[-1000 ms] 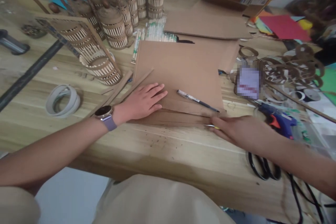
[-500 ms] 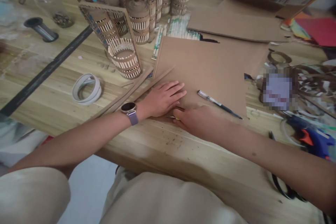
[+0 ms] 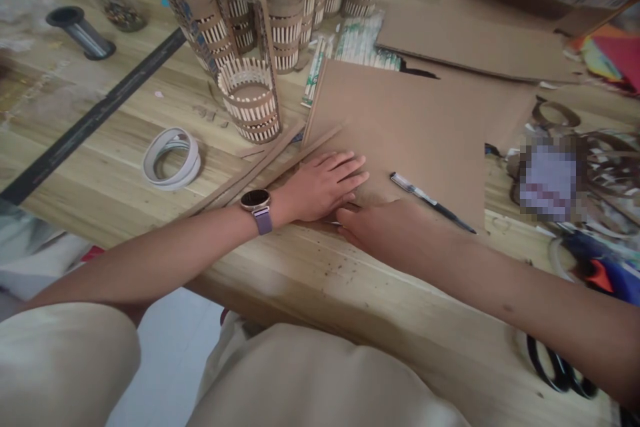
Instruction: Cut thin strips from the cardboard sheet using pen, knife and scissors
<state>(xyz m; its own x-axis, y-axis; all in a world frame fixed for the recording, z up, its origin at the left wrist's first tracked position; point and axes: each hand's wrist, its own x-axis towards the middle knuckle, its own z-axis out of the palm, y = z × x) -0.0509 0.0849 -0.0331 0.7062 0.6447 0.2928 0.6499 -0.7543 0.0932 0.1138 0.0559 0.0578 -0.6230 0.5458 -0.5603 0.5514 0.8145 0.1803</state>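
My left hand (image 3: 327,185) lies flat with its fingers spread on the near left part of a cardboard sheet (image 3: 400,120). Just to its right, my right hand (image 3: 373,223) is closed at the sheet's near edge; what it grips is hidden beneath the fingers. A black pen (image 3: 433,202) rests on the sheet beyond my right wrist. Narrow cardboard strips (image 3: 250,170) run diagonally beside my left hand. Past them stands a small basket of sticks and cardboard (image 3: 250,101) with a tall cardboard handle.
Several similar baskets (image 3: 286,27) stand at the back. A tape roll (image 3: 171,159) is at left, near a black spool (image 3: 80,33). Scissors (image 3: 555,367) lie under my right forearm, and a blue glue gun (image 3: 605,267) is at right. More cardboard (image 3: 465,33) lies behind.
The view has shifted a little, so most things appear farther right. Both hands keep about the same place on the sheet. A small yellow bit at my right fingertips is no longer visible.
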